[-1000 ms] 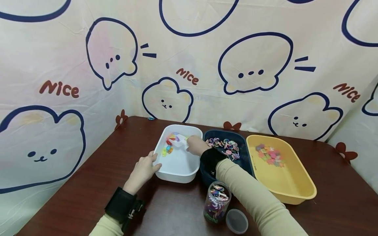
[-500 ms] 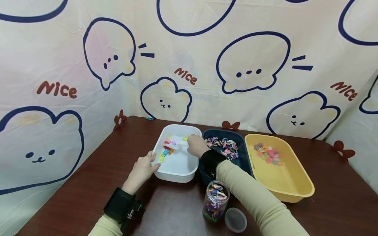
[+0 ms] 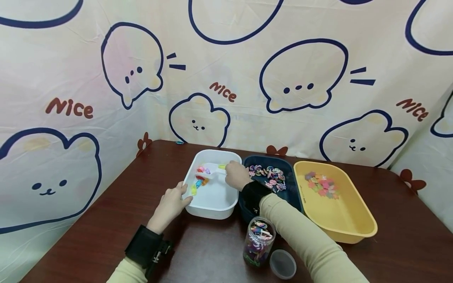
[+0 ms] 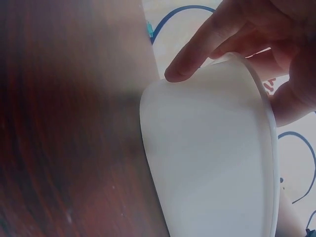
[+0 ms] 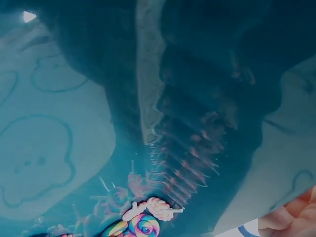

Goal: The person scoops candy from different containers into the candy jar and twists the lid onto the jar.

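My left hand (image 3: 173, 206) grips the near left rim of a white plastic bin (image 3: 212, 206), thumb over the edge. In the left wrist view, the fingers (image 4: 185, 66) press on the bin's outer wall. My right hand (image 3: 236, 175) reaches over the bin's right side, fingers curled round a white scoop (image 3: 206, 175); most of its handle is hidden by the hand. The scoop's head overlaps a small cluster of colourful candy-like pieces (image 3: 199, 182) on the bin floor. A yellow-green piece (image 3: 221, 166) lies just beyond the right hand.
A dark blue bin (image 3: 293, 196) with swirl lollipop charms (image 3: 276, 173) stands under my right forearm. Right of it is a yellow bin (image 3: 354, 220) with pastel pieces (image 3: 322, 184). An uncapped jar of lollipop charms (image 3: 259, 243) and its lid (image 3: 283, 264) sit in front.
The scoop has shifted left and settled flatter over the colourful pieces, with the right hand following only slightly. The left hand keeps its grip on the white bin.
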Demonstrator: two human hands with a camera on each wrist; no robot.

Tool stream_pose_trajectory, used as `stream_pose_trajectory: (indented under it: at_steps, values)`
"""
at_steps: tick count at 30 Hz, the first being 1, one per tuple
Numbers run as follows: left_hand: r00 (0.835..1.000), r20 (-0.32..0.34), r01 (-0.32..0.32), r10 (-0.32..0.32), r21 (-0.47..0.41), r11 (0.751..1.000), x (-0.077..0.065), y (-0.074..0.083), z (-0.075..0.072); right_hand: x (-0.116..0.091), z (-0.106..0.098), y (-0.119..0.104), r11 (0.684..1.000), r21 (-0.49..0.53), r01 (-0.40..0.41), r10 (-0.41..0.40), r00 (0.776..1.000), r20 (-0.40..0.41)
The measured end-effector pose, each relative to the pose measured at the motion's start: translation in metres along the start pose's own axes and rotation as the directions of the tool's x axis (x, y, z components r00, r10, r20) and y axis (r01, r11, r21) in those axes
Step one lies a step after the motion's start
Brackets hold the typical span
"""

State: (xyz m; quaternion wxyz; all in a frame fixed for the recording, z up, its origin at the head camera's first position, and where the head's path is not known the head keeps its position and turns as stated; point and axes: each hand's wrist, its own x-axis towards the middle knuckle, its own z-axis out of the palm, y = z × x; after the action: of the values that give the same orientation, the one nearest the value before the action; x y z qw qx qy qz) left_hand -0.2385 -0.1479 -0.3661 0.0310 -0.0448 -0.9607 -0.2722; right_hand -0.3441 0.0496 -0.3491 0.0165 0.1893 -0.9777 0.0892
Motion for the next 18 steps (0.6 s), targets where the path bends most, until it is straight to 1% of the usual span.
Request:
stream_pose_trajectory:
  at_steps: [3,5,8,12,15,18]
  values:
    - [1.0,-0.002,0.001,-0.001,0.005,1.0,0.0,0.0,0.0,-0.001,-0.002,0.003,1.0,0.017,0.001,-0.001,1.0,0.0]
    - [1.0,-0.005,-0.002,0.002,0.007,1.0,-0.001,0.001,0.0,-0.003,-0.007,0.006,0.998,0.059,-0.019,0.019,1.0,0.0]
    - [1.0,-0.01,-0.005,0.005,0.0,1.0,-0.003,0.002,0.0,-0.008,-0.015,0.014,0.986,0.157,-0.062,0.061,0.998,0.008]
    - [1.0,-0.004,-0.001,0.001,-0.014,1.0,-0.003,0.003,0.0,-0.017,-0.027,0.028,0.96,0.261,-0.102,0.103,0.995,0.008]
    - [1.0,0.004,0.001,-0.001,-0.023,1.0,-0.003,0.002,0.0,-0.027,-0.037,0.04,0.932,0.348,-0.101,0.113,0.994,-0.014]
    - [1.0,0.01,0.004,-0.004,-0.043,0.999,-0.003,0.001,-0.001,-0.04,-0.046,0.051,0.901,0.428,-0.075,0.103,0.994,-0.043]
